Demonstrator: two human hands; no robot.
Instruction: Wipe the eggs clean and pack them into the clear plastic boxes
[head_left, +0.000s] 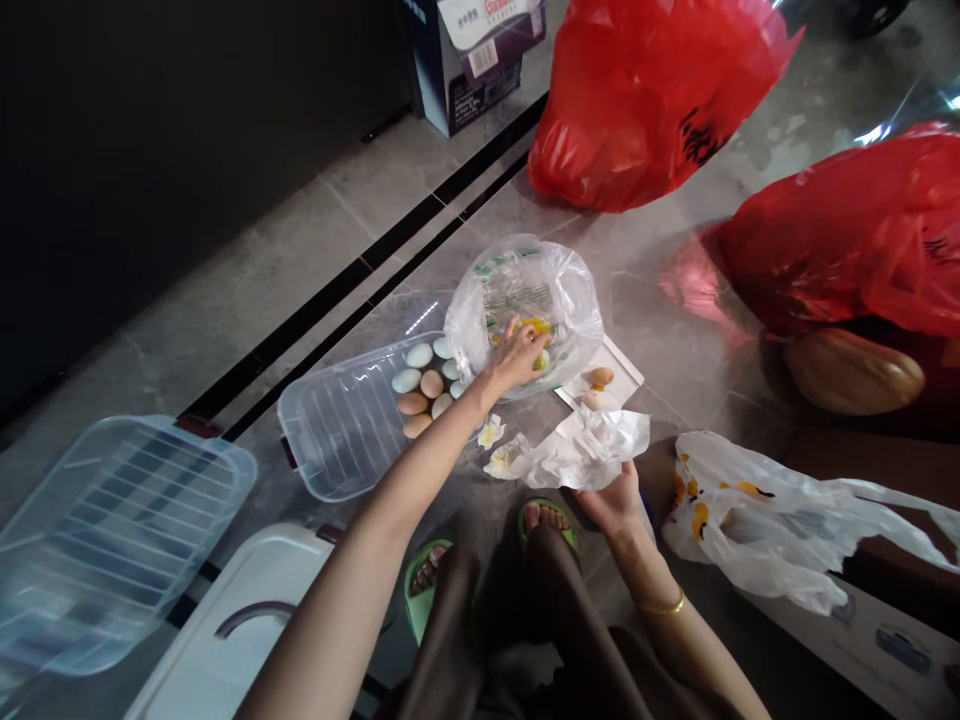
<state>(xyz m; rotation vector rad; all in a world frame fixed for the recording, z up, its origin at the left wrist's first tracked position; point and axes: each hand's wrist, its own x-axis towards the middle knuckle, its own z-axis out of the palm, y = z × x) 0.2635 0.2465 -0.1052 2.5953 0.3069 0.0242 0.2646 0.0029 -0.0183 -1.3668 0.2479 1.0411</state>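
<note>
My left hand (519, 356) reaches into a clear plastic bag (525, 300) on the floor; its fingers curl around something pale and yellow inside, hard to make out. My right hand (616, 500) holds a crumpled white tissue (581, 450) near my feet. A clear plastic container (345, 425) lies left of the bag with several brown and pale green eggs (424, 385) at its far end. Two more brown eggs (598, 378) rest on a white sheet just right of the bag.
Two red plastic bags (645, 100) (862, 230) sit at the back and right, a brown gourd (851, 372) under the right one. A white bag (757, 530) lies right. Another clear container (112, 540) and a white lid (240, 620) lie left. A box (472, 55) stands behind.
</note>
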